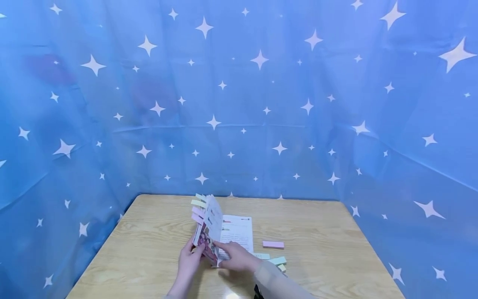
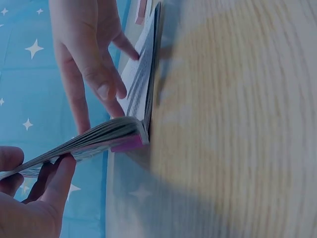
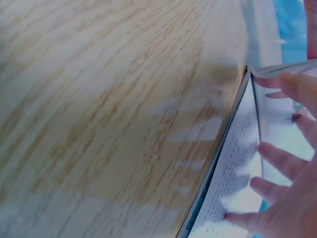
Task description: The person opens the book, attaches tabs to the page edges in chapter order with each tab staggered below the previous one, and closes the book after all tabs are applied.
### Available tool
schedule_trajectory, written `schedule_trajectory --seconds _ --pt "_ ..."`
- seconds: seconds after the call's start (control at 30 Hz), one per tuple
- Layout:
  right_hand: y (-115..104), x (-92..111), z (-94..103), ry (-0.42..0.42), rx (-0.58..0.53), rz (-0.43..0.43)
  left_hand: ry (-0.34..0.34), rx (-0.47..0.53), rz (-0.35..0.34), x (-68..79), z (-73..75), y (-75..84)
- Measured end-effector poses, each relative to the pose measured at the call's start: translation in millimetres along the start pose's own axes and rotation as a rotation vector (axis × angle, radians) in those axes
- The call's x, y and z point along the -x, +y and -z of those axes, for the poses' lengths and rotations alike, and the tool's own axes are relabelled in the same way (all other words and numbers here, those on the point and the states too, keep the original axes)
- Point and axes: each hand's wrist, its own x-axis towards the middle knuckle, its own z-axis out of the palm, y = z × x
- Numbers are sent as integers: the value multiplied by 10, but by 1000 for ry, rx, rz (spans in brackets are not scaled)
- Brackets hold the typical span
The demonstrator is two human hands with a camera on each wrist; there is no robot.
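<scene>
A paperback book (image 1: 239, 233) lies on the wooden table with one half raised almost upright. My left hand (image 1: 189, 261) grips that raised half by its outer side, thumb and fingers on either face, as the left wrist view also shows. Pink and pale green sticky tabs (image 1: 198, 214) stick out from its edge. At the inner fold, my right hand (image 1: 237, 257) touches the pages with fairly straight, spread fingers. In the right wrist view, its fingers (image 3: 282, 161) reach over the printed page (image 3: 233, 171) that lies flat.
A pink sticky-note pad (image 1: 273, 245) lies right of the book. Green sticky-note pads (image 1: 278, 261) and a small yellow one (image 1: 281, 268) are close to the right forearm. A blue curtain with white stars (image 1: 239, 104) surrounds the wooden table (image 1: 157, 232).
</scene>
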Motion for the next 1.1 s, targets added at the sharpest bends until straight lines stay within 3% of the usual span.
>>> schedule_trajectory --seconds 0.1,0.37,0.73,0.9,1.1 --pt "32 46 42 45 -44 22 -25 -70 -31 -18 -88 15" --pt "98 95 191 125 -234 -57 -105 -309 -167 -75 -310 43" --pt "174 301 302 88 -201 -107 -172 -611 -401 -155 -554 9" --pt "215 389 310 115 -76 -80 -277 -644 -472 -224 -623 -69" --pt "233 556 348 101 -53 -128 -420 -747 -476 -258 -692 -148"
